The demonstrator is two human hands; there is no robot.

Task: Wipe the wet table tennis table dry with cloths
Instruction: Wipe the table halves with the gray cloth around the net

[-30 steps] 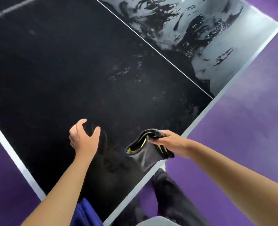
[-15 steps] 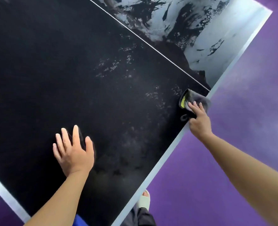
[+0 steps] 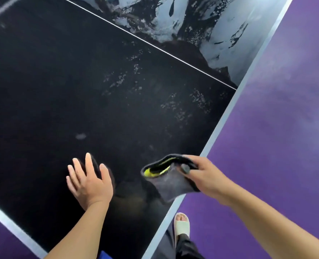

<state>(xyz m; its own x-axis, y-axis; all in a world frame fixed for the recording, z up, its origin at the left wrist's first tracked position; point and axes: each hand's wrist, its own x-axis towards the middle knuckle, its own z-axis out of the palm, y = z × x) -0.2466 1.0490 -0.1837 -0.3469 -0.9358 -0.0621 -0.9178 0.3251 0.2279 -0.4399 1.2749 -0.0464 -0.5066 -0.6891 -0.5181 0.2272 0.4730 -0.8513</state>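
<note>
Caution: cloth (image 3: 171, 184) is dangling over the wet surface's (image 3: 99, 90) near edge.
Right hand's (image 3: 209, 176) grip is pinching its top fold, risking a drop; left hand (image 3: 89, 184), grip released, is pressing flat, risking a slip.

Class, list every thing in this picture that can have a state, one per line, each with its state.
table, near part mostly wiped with scattered droplets, far part sheeted in water
cloth, folded, held at the table's side edge
right hand, gripping the cloth
left hand, fingers straight, laid on the table
slipper, worn on a foot, on the floor
</note>
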